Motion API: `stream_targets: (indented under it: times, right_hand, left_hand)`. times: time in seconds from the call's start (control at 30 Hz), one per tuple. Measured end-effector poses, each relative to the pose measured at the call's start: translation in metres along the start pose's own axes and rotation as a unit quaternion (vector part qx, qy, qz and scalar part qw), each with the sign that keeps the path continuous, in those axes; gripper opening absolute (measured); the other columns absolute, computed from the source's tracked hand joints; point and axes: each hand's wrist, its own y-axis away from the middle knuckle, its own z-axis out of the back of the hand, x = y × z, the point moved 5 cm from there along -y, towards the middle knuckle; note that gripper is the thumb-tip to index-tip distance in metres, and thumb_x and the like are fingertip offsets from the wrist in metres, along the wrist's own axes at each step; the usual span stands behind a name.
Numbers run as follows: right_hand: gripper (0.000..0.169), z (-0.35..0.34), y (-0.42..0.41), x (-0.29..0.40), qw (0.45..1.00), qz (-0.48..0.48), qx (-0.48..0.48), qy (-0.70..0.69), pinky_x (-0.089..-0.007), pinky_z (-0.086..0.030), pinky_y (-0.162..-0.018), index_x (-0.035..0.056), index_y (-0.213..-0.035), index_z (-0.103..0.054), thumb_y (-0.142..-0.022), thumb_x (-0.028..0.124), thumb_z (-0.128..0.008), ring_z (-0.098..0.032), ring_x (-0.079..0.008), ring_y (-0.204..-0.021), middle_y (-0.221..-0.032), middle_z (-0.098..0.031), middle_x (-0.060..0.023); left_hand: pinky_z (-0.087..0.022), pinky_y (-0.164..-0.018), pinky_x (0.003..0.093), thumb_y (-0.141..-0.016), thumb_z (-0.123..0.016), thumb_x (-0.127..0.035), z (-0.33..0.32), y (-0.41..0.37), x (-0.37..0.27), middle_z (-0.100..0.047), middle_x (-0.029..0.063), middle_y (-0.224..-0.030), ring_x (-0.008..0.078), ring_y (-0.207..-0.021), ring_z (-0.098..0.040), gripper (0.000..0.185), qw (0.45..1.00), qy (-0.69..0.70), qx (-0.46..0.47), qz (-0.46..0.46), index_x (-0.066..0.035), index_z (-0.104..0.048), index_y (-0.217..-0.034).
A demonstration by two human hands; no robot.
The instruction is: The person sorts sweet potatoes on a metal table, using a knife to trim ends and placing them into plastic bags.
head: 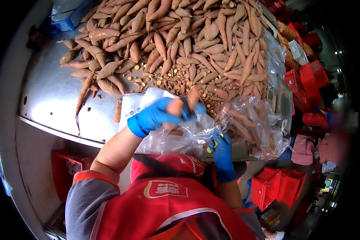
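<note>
My left hand (159,115), in a blue glove and blurred, is closed around a sweet potato (174,107) above a clear plastic bag (165,142). Motion blur hides how the fingers lie and whether there is more than one piece in them. The rim of that bag is pinched in my right hand (222,148), also blue-gloved, with something yellow-green (212,146) beside the fingers. Just right of it, a filled clear bag of sweet potatoes (252,123) rests at the table's front edge. Beyond both hands lies a large heap of sweet potatoes (180,45).
Small cut ends (180,79) are scattered before the heap on the metal table (48,99). A blue basket (70,19) stands at the far left. Red crates (276,186) sit on the floor at right, with another red crate (67,168) below the table. Someone in checked clothing (303,150) is at right.
</note>
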Motion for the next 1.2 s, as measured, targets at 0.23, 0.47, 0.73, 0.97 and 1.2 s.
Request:
stream_targets:
  times: [0.23,0.47,0.73,0.97,1.2]
  right_hand:
    - [0.007,-0.007,0.020,0.004,0.991,0.016,0.024,-0.129,-0.0205,-0.033,-0.046,0.0075,-0.079,-0.050,-0.074,0.004,-0.047,-0.042,-0.0080,-0.054,-0.070,-0.048,-0.0013]
    - [0.013,0.001,0.008,0.001,0.963,0.006,0.056,-0.263,-0.0206,-0.029,-0.045,0.0110,-0.081,-0.049,-0.070,0.006,-0.052,-0.033,-0.0100,-0.048,-0.068,-0.042,-0.0032]
    - [0.015,-0.027,0.022,0.026,0.960,-0.001,0.227,-0.164,-0.0210,-0.028,-0.045,0.0074,-0.067,-0.041,-0.067,0.010,-0.056,-0.035,-0.0110,-0.048,-0.060,-0.036,-0.0035]
    - [0.013,-0.039,0.009,0.010,0.966,-0.043,0.229,-0.111,-0.0197,-0.029,-0.045,0.0092,-0.066,-0.036,-0.070,-0.001,-0.044,-0.035,-0.0084,-0.054,-0.064,-0.033,0.0005]
    - [0.007,-0.023,-0.002,-0.006,0.977,0.010,0.207,-0.045,-0.0180,-0.029,-0.046,0.0088,-0.067,-0.037,-0.066,0.003,-0.041,-0.036,-0.0071,-0.054,-0.063,-0.036,0.0008]
  left_hand:
    - [-0.042,-0.076,0.0327,-0.068,-0.063,-0.015,-0.005,-0.011,0.078,-0.054,0.0147,-0.100,0.0300,-0.090,-0.051,0.035,0.751,-0.639,0.142,0.086,-0.005,-0.056,-0.101]
    - [-0.032,-0.091,0.0424,-0.068,-0.062,-0.030,0.022,0.017,0.063,-0.042,0.0172,-0.122,0.0353,-0.099,-0.048,0.063,0.670,-0.742,0.002,-0.006,-0.014,-0.040,-0.124]
    - [-0.044,-0.076,0.0330,-0.080,-0.057,-0.028,0.012,0.040,-0.040,-0.061,0.0122,-0.092,0.0253,-0.085,-0.058,0.027,0.828,-0.461,0.285,0.144,-0.009,-0.062,-0.098]
    - [-0.042,-0.084,0.0313,-0.080,-0.058,-0.021,0.160,-0.062,-0.027,-0.054,0.0127,-0.107,0.0222,-0.094,-0.055,0.034,0.765,-0.606,-0.219,0.019,-0.006,-0.052,-0.109]
    - [-0.043,-0.084,0.0388,-0.070,-0.063,-0.019,0.198,-0.105,-0.024,-0.029,0.0198,-0.130,0.0376,-0.098,-0.050,0.040,0.516,-0.732,-0.433,0.101,-0.016,-0.051,-0.108]
